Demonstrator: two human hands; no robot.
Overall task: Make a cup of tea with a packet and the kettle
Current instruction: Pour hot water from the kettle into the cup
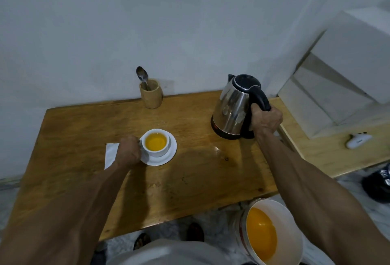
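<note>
The right hand (267, 120) is wrapping closed around the black handle of the stainless steel electric kettle (234, 106), which is standing upright on the wooden desk (190, 180) toward its back right. The left hand (128, 151) is curling shut at the left side of the white teacup (155, 142); it appears to be pinching the cup's handle, though the handle itself is hidden behind the fingers.

The cup is sitting on a white saucer (168, 155) near the middle of the desk and is already holding yellow-orange liquid close to the rim, so the pouring looks finished and the step in hand seems to be parking the kettle. To do that well, the person should be setting the base down flat and well clear of the desk edge before loosening the grip, and keeping the cup steady so nothing is slopping onto the saucer. A wet patch (217, 149) is shining on the desk between saucer and kettle, so the base could be sliding a little there.

A flat white packet (110, 155) is lying on the desk just left of the saucer, partly under the left hand; whether it is opened I cannot tell. At the back, a wooden holder (150, 97) is carrying a metal spoon (142, 77), likely wanted for stirring.
</note>
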